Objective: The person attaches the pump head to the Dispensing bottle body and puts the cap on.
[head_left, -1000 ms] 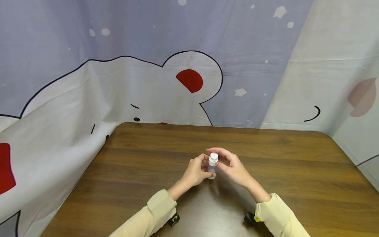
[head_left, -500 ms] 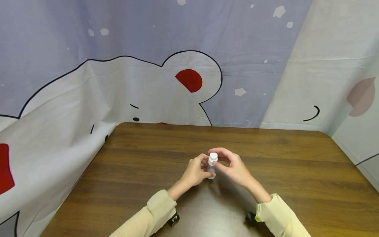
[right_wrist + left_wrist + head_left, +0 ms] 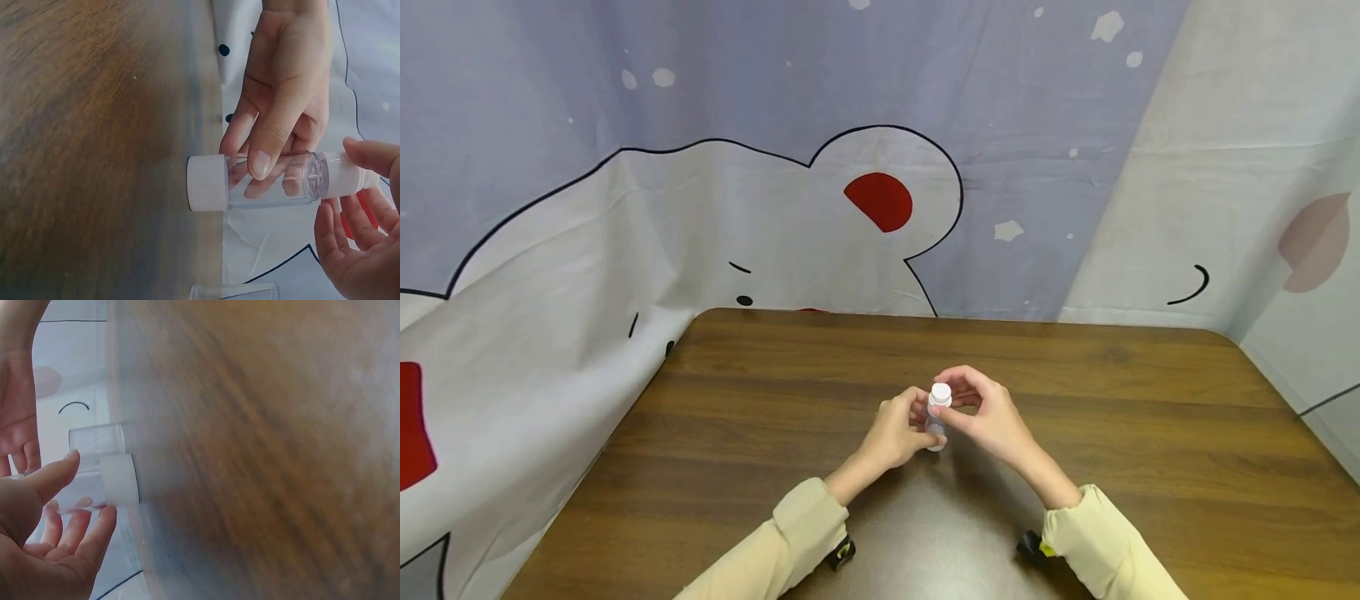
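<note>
A small clear bottle (image 3: 272,198) with a white base (image 3: 207,183) stands upright on the table. My left hand (image 3: 891,433) grips its see-through body, thumb in front and fingers behind. Higher up, my right hand (image 3: 988,419) holds the white top (image 3: 941,392) between thumb and fingertips; the thumb lies across the front of the collar. A narrower white tip rises above that collar. Beside the bottle, a clear cylindrical cap (image 3: 94,442) shows in the left wrist view, and part of the same cap (image 3: 234,292) enters the right wrist view at the bottom.
The brown wood-grain table (image 3: 760,367) reaches back to a patterned curtain (image 3: 775,217), which also hangs along both sides. Black straps (image 3: 841,553) show at the cuffs of the pale sleeves (image 3: 808,517).
My right thumb has slid left across the front of the white top, while the fingertips behind have shifted right. The left hand and bottle stay in place.
</note>
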Available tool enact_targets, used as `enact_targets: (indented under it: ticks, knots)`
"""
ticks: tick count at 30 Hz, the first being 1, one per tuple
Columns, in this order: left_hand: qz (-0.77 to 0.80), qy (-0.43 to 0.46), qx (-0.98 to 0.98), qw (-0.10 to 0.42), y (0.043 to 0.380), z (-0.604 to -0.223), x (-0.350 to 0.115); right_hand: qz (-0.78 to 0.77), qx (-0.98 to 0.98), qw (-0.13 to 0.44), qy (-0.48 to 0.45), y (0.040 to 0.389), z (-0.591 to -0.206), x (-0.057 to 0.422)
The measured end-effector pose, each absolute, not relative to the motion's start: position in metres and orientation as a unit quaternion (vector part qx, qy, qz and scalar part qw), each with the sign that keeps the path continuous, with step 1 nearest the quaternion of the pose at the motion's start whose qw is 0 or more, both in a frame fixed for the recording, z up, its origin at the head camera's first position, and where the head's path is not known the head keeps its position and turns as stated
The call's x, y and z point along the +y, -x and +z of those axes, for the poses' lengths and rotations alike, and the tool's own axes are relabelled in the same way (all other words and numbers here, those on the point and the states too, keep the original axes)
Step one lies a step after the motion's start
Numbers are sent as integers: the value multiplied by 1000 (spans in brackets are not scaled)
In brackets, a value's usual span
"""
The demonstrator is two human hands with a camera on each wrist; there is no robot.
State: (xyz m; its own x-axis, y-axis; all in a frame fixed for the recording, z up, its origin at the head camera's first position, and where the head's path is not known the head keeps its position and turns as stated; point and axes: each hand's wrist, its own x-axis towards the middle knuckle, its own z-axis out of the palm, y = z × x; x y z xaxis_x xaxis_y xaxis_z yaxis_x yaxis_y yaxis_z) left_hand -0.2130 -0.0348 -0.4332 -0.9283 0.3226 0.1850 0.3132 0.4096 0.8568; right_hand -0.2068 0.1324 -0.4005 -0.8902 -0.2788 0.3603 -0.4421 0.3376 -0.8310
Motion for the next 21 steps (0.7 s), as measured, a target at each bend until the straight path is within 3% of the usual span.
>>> enact_targets:
  ticks: [21]
  knots:
    - [496, -191, 847, -5, 212, -432, -35, 519, -826, 86, -202, 213, -403, 122]
